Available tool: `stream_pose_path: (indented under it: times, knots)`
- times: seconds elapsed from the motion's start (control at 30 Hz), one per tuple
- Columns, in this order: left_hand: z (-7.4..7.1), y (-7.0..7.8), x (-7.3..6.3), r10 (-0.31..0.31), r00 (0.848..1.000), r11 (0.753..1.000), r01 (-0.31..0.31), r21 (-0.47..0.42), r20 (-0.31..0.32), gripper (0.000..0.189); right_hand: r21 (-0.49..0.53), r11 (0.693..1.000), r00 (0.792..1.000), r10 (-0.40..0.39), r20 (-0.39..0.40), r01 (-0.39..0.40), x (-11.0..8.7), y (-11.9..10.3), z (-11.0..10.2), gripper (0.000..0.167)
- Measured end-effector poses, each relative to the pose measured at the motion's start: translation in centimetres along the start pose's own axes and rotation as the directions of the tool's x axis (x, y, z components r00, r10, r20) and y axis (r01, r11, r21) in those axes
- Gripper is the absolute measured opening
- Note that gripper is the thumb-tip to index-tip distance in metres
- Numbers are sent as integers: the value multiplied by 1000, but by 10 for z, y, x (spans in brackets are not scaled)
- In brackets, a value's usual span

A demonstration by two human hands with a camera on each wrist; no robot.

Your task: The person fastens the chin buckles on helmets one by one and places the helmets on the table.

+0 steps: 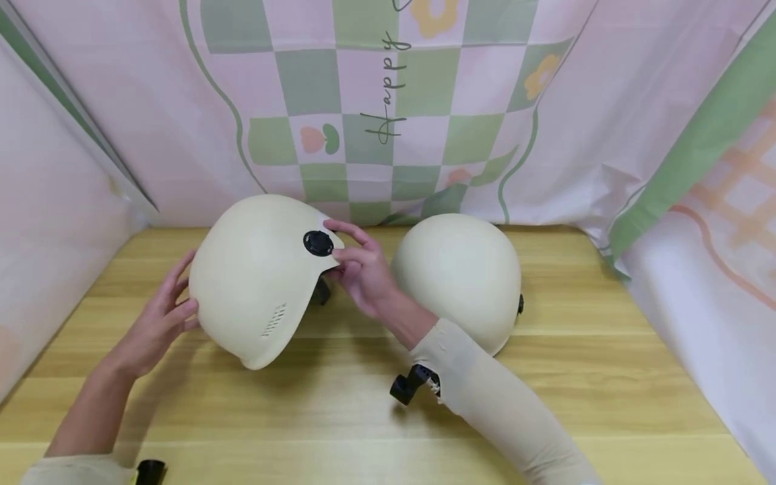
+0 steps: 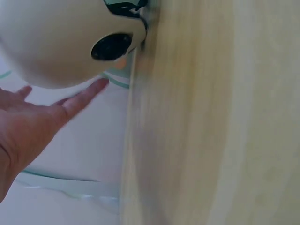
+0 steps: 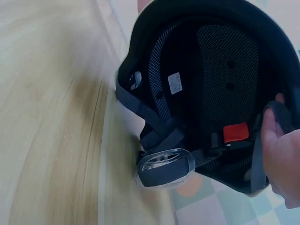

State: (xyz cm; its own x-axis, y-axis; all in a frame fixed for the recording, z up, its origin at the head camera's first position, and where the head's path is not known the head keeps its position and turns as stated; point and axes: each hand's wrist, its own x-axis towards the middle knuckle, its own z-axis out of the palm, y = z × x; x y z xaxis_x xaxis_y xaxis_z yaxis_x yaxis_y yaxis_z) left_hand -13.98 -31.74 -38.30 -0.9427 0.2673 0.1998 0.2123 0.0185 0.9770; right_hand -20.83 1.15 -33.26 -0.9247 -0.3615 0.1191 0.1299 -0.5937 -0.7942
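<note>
A cream helmet (image 1: 248, 269) is held tilted above the wooden table, a round black disc (image 1: 318, 243) on its side. At the disc, my right hand (image 1: 364, 273) pinches the helmet's rim. The right wrist view shows the black lining (image 3: 227, 70), a red buckle (image 3: 236, 132) and a chin strap with a clear-edged chin cup (image 3: 164, 168) hanging inside; a strap lies by the thumb. My left hand (image 1: 151, 330) touches the shell's opposite side with fairly straight fingers, also seen beneath the helmet in the left wrist view. A second cream helmet (image 1: 461, 276) rests behind my right forearm.
The wooden table (image 1: 339, 431) ends at a patterned curtain (image 1: 424, 81) at the back, with more cloth on both sides. A black mount (image 1: 412, 384) sits at my right wrist, and a black part (image 1: 150, 471) shows by my left sleeve.
</note>
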Motion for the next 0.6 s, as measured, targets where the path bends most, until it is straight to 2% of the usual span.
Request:
stream_pose_path:
  times: [0.3,0.37,0.47,0.53,0.6]
  knots:
    - [7,0,2,-41,999,998,42,55,-31,74,-179,977,993,108,-46,-115,-4,-1,-13,78]
    - [10,2,2,-49,998,993,54,109,-45,77,-215,970,993,109,-51,-117,-5,-1,-16,79]
    - [15,7,3,-66,995,973,79,219,-70,81,-263,958,993,106,-49,-116,-7,-1,-19,75]
    - [18,10,4,-72,994,960,92,266,-82,85,-346,931,993,108,-38,-115,-9,-2,-20,70]
    - [20,11,5,-75,993,953,99,287,-94,88,-468,876,993,116,-27,-115,-12,-2,-20,74]
